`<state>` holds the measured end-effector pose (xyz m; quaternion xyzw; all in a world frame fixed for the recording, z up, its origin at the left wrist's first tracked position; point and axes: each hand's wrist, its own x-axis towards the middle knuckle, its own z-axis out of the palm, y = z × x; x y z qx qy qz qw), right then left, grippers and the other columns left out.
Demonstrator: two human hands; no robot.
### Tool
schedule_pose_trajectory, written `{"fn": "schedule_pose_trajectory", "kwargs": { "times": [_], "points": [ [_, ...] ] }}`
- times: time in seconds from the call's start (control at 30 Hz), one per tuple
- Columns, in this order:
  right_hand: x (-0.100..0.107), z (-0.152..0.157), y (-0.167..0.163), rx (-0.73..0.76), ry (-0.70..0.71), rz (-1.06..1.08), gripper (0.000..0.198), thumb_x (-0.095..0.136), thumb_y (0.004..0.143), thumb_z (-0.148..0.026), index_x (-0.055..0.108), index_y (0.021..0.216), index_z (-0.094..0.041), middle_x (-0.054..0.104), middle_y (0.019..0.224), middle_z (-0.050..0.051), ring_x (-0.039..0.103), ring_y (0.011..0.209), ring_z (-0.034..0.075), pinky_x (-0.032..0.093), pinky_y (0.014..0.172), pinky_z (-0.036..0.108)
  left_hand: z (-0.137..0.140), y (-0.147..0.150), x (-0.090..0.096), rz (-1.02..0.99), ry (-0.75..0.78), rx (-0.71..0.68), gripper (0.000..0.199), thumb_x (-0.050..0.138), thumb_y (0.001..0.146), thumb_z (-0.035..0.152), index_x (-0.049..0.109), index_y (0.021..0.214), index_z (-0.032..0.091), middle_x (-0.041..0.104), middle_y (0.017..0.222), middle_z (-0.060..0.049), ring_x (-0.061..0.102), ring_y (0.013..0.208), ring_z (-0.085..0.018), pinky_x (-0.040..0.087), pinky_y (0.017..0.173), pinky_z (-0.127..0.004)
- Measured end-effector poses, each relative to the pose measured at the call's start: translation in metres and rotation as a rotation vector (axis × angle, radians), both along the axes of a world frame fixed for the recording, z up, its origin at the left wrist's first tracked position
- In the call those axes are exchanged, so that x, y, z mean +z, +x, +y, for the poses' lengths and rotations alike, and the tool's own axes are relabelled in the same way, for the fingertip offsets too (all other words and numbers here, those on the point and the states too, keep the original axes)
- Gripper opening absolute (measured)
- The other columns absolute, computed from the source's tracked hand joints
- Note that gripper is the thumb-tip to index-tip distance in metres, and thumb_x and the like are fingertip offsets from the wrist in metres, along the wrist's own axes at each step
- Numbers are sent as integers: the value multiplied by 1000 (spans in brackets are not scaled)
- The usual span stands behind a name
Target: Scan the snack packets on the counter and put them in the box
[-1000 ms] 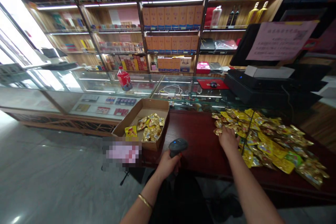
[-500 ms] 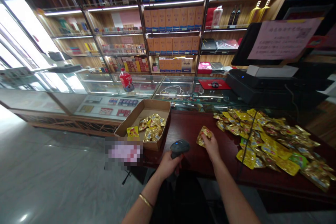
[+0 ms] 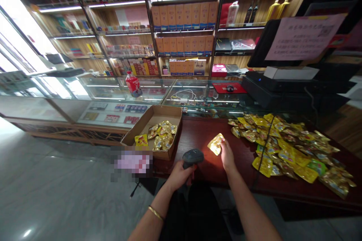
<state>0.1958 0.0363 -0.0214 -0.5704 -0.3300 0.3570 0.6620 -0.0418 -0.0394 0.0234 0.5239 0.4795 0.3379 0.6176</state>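
My left hand [image 3: 181, 174] is wrapped round the handle of a dark barcode scanner [image 3: 193, 157], whose head points right. Its light falls on a gold snack packet [image 3: 216, 144], which my right hand [image 3: 227, 155] pinches by its right edge just above the dark red tabletop [image 3: 195, 131]. To the right of that hand spreads a heap of gold and yellow snack packets [image 3: 285, 150]. On the left, an open cardboard box [image 3: 166, 154] holds several gold packets [image 3: 164, 135] and a yellow one [image 3: 141, 140].
Behind the table runs a glass display counter [image 3: 152, 88], with a red-labelled bottle [image 3: 133, 84], a white cable [image 3: 183, 96] and a mouse [image 3: 230, 88] on a red mat. A monitor with a pink paper sign [image 3: 305, 39] stands at the right. Shelves of boxes [image 3: 183, 17] line the wall.
The scanner's light now shines brightly on the packet. My right hand has turned and shifted the packet slightly left, towards the scanner. The whole view has moved a little.
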Motion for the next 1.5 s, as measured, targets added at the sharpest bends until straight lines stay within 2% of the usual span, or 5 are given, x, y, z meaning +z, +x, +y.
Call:
{"fn": "schedule_pose_trajectory", "kwargs": {
  "times": [0.47,0.77,1.03,1.3,1.5],
  "points": [
    [8,-4,-4,11,-14,32,64,66,69,-68,73,110,-19,79,104,10,71,102,31,54,91,42,-2,1,0,-17,2,14,45,74,77,60,59,65,19,61,51,0,52,36,-11,35,38,-22],
    [7,-4,-1,23,-21,-62,66,65,70,-71,76,110,-20,79,108,12,68,113,33,51,99,44,0,1,0,-34,-11,18,39,76,75,55,63,79,18,63,53,1,51,35,-11,36,37,-22],
    [10,-4,0,97,-57,52,68,69,69,-72,75,108,-16,79,98,11,72,96,31,55,87,42,-2,-1,4,6,15,-11,45,73,77,58,60,63,18,62,53,-2,53,38,-11,35,40,-22],
    [11,-7,0,92,-47,59,70,72,67,-71,78,110,-15,81,104,13,73,101,33,56,89,43,-1,0,5,30,18,-41,48,71,79,60,59,59,18,59,50,-1,51,37,-11,34,40,-23],
    [12,-10,0,71,6,-40,62,75,66,-68,82,103,-19,82,110,13,71,114,36,53,102,48,-2,1,3,6,-5,-5,39,74,78,55,61,75,18,63,54,1,52,37,-11,35,39,-21]
  ]
}}
